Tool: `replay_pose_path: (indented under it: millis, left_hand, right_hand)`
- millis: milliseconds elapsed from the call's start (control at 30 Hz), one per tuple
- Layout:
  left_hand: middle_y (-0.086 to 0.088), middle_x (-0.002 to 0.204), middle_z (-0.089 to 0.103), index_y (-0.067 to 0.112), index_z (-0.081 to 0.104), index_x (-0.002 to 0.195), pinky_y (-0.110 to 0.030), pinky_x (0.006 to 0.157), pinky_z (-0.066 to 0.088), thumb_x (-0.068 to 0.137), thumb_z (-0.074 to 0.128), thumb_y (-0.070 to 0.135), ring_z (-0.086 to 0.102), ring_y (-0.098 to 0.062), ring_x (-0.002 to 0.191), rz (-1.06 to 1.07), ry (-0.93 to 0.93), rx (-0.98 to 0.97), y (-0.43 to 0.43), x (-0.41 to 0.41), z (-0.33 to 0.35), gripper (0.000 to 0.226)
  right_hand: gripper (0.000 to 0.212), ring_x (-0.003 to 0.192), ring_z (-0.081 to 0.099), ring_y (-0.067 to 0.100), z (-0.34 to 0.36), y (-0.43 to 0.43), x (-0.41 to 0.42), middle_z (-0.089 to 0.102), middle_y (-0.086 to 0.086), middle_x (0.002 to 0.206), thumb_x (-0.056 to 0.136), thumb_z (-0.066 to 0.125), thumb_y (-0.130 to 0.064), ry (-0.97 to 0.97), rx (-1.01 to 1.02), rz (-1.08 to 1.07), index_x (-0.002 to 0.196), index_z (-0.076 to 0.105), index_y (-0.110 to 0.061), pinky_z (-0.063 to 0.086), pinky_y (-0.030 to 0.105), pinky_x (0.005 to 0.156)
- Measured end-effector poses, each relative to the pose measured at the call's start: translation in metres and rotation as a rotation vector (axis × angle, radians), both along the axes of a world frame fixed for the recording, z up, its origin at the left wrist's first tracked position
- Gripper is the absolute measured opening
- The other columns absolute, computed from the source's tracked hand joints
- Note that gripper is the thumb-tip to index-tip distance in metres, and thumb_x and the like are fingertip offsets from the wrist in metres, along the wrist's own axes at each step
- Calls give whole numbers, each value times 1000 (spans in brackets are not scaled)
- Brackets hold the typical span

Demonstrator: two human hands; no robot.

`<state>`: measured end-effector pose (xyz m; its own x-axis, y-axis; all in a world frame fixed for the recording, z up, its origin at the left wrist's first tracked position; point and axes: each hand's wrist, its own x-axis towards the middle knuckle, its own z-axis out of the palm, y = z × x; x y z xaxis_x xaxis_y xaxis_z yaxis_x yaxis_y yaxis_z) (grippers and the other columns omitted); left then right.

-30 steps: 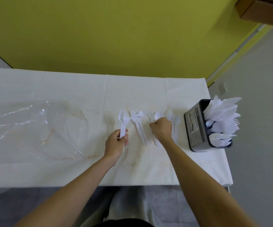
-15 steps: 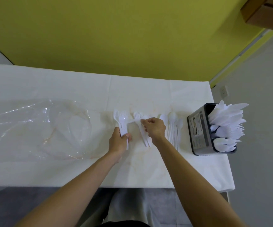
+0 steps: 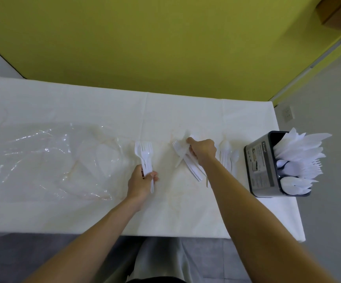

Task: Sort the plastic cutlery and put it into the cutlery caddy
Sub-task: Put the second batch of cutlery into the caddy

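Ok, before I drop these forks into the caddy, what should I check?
1. Forks gripped together in left hand: ok.
2. Fork tines all point away from you: ok.
3. Right hand free: not ok, its fingers pinch cutlery in the loose pile.
4. Caddy upright on the table: ok.
5. Room left in the fork compartment: cannot tell, cutlery crowds it.

White plastic forks (image 3: 144,154) there, smooth, with a soft sheen along the handles. It's the same plastic in the loose cutlery (image 3: 193,170) and the spoons (image 3: 225,150), slightly translucent. The bench (image 3: 186,111) wears a matt white cover, cloth or paper, I can't tell, faintly stained. The clear plastic sheet (image 3: 43,160) is glossy and crinkled. The caddy (image 3: 261,166) looks dark and smooth, with a printed label. The wall (image 3: 165,48) is flat matt yellow-green.
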<state>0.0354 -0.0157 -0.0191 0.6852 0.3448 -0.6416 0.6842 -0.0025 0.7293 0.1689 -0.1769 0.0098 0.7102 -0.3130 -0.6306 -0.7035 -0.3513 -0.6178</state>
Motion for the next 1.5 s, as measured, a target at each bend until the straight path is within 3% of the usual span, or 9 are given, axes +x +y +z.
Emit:
replay_pose_path:
  millis: [267, 433, 600, 833, 1000, 1100, 1300, 1400, 1500]
  left_hand:
    - [-1, 92, 60, 14, 54, 102, -23, 61, 43, 98, 35, 8, 59, -22, 82, -41, 23, 78, -4, 2, 6, 20]
    - [-4, 87, 54, 13, 50, 98, -33, 73, 41, 98, 33, 19, 51, -27, 82, -133, 23, 110, -1, 1, 3, 17]
    - [-15, 90, 50, 17, 44, 88, -34, 76, 40, 101, 35, 24, 46, -29, 79, -225, -4, 114, 0, -3, 4, 17]
    - [-1, 74, 58, 12, 58, 86, -31, 67, 42, 98, 40, 12, 51, -19, 67, -219, -132, 29, -7, 5, 25, 21]
    - [12, 93, 67, 24, 53, 115, -28, 77, 41, 99, 41, 17, 58, -18, 99, -239, -234, 81, -35, 29, 48, 21]
    - [13, 99, 65, 19, 59, 109, -21, 68, 40, 101, 37, 19, 57, -18, 101, -266, -289, 91, -68, 48, 68, 23]
    - [6, 105, 66, 21, 56, 103, -33, 83, 42, 103, 34, 21, 55, -18, 105, -343, -395, -44, -141, 68, 95, 22]
    - [3, 104, 63, 24, 59, 91, -37, 90, 48, 101, 40, 16, 58, -15, 93, -325, -458, -131, -176, 70, 108, 23]
    - [-1, 98, 62, 22, 61, 90, -35, 90, 50, 100, 46, 12, 60, -13, 82, -311, -501, -228, -207, 73, 118, 20]
  right_hand:
    - [42, 55, 51, 18, 4, -14, -1, 56, 4, 59, 81, 75, -39, -48, -330, 681, 60, 52, -11, 38, 25, 53]
    - [78, 105, 57, 31, -9, -2, -20, 52, 13, 112, 70, 85, -40, -23, -491, 774, 122, 41, -1, 42, 33, 75]
    - [32, 89, 60, 28, -5, 6, -25, 60, 12, 96, 88, 68, -24, -8, -461, 827, 106, 59, 1, 38, 28, 67]
    - [27, 47, 58, 3, 23, -20, -44, 69, 8, 64, 84, 63, -11, -178, -128, 436, 60, 53, -5, 45, 22, 54]
    - [22, 76, 71, 27, 76, -88, -75, 72, 13, 73, 80, 76, -20, -391, 125, 128, 77, 71, 2, 59, 39, 76]
    - [9, 73, 65, 19, 119, -142, -92, 68, 15, 75, 81, 75, -3, -522, 205, -86, 79, 70, 3, 58, 29, 73]
    - [10, 68, 68, 26, 139, -222, -90, 72, 13, 72, 70, 80, -1, -549, 126, -375, 75, 72, -3, 58, 40, 72]
    - [19, 55, 52, 16, 134, -231, -89, 59, -2, 53, 66, 74, -12, -537, -137, -392, 55, 60, -15, 44, 28, 55]
    - [18, 57, 51, 16, 129, -234, -93, 60, 1, 58, 70, 73, -20, -593, -401, -247, 65, 59, -10, 42, 27, 53]
